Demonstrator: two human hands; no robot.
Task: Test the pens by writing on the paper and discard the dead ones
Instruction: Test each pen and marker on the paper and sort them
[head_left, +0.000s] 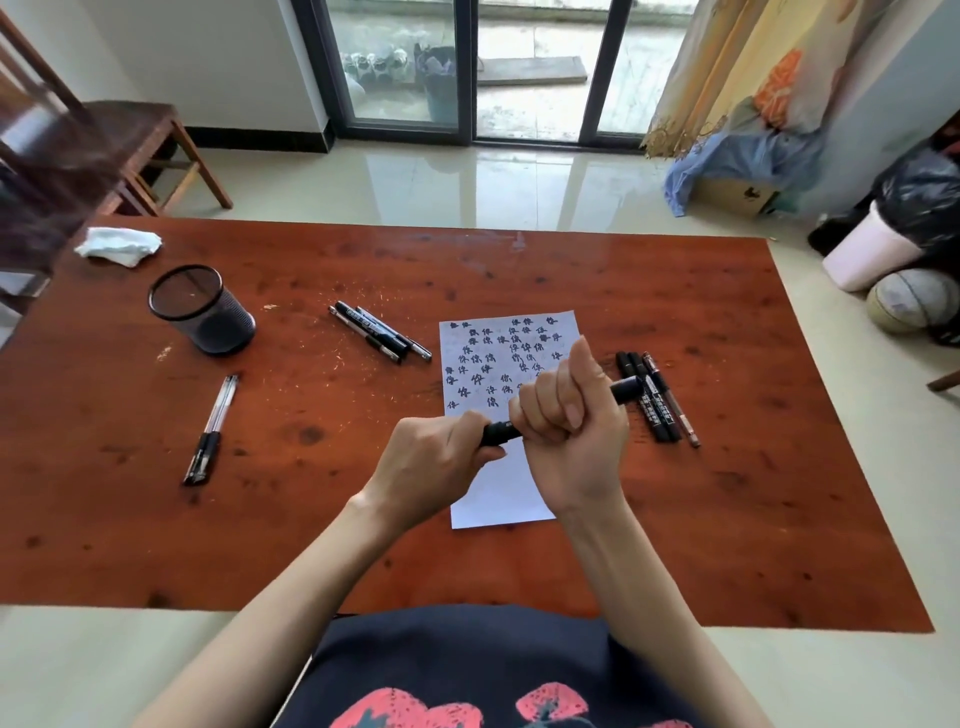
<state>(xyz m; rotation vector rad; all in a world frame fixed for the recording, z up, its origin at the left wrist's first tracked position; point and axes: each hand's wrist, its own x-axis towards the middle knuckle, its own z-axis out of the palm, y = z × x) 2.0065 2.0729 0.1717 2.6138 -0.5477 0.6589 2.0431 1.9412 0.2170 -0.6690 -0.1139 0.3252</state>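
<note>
Pen (626, 388) gripped between left hand (441, 457), right hand (566, 410).

Paper (498, 415) lies on the table (727, 519) at dead centre, and both hands hover right over it. Left hand (436, 462) sits at seven o'clock of the right hand (566, 415), the two gripping one marker (626, 388) between them, its far end poking out toward two o'clock. Just beside the paper at three o'clock, a bunch of pens (655, 397) lies side by side. At eleven o'clock of the paper, another cluster of pens (379, 332). Farther out at ten o'clock stands the pen cup (202, 309), and beyond it, near the table's far left corner, a crumpled tissue (119, 245). At nine o'clock, well apart, two pens (212, 431) lie together.
</note>
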